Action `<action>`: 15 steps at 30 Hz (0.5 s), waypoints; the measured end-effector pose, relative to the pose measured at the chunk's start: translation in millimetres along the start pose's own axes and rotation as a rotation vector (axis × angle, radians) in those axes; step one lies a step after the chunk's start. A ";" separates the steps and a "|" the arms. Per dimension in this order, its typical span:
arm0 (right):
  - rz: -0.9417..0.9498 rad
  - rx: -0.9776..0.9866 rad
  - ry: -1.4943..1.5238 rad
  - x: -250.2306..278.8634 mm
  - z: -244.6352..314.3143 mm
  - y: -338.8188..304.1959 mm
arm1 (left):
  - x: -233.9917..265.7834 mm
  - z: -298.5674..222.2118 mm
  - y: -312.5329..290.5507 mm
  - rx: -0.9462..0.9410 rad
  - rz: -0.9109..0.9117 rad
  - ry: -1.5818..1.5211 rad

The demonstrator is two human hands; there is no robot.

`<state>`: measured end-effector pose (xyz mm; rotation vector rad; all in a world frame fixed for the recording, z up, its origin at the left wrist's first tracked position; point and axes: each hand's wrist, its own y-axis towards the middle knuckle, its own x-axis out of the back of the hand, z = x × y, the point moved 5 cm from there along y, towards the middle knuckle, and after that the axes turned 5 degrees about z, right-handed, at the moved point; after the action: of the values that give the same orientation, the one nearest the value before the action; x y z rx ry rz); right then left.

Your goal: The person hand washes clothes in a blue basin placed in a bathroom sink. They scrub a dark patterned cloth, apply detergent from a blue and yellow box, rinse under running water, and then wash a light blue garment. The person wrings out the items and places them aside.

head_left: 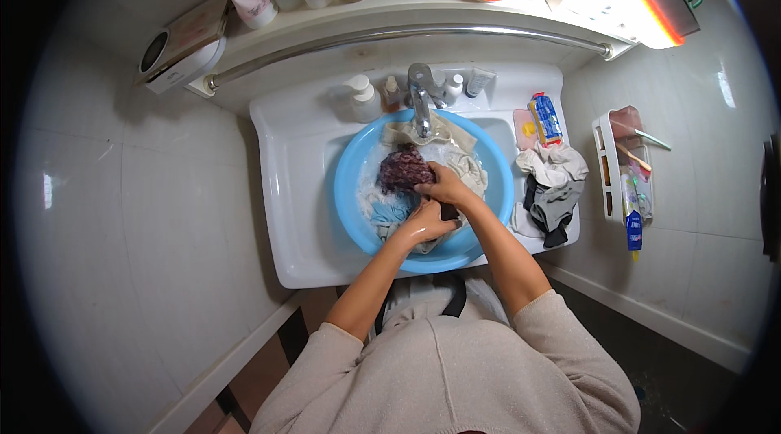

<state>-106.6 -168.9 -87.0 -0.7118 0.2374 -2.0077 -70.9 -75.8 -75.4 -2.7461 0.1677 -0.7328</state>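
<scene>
A dark maroon patterned cloth (403, 170) is bunched up over a round light-blue basin (346, 190), gripped between both my hands. My right hand (445, 187) closes on its right side. Lower down, my left hand (431, 222) has its fingers wrapped round the cloth's lower end, part of which is hidden by the hands. Wet cream cloth (443, 135) and a light-blue cloth (392, 210) lie in sudsy water beneath. Over the basin's far rim reaches a chrome faucet (421, 92).
The basin sits in a white sink (297, 214). On the sink's right ledge are piled clothes (557, 190) and a blue-and-yellow packet (546, 118). Pump bottles (363, 96) stand behind. A metal rail (407, 31) runs below a shelf of bottles; a toothbrush holder (606, 165) hangs on the right wall.
</scene>
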 end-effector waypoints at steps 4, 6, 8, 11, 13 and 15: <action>-0.202 0.199 0.400 2.2 10.4 -7.7 | 37.3 37.0 -24.1 0.288 -0.132 -1.183; -0.155 0.109 0.427 -2.0 50.7 -31.0 | 50.3 50.2 -32.5 0.382 -0.396 -1.484; -0.116 0.246 0.302 -22.9 62.5 -37.1 | 49.5 49.4 -23.5 0.307 -0.305 -1.774; -0.042 0.303 0.213 -41.3 78.1 -50.2 | 67.8 21.9 -23.3 0.385 -0.458 -1.822; 0.100 0.183 0.358 -41.5 78.2 -42.2 | 58.5 88.9 -9.9 0.296 -0.464 -1.757; 0.179 0.027 0.464 -23.7 63.1 -27.2 | 56.8 110.7 -2.2 0.384 -0.570 -1.694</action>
<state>-81.5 -127.2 -33.0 -0.1891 0.5251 -1.9740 33.9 -56.6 -139.6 -2.0909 -0.9637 1.3735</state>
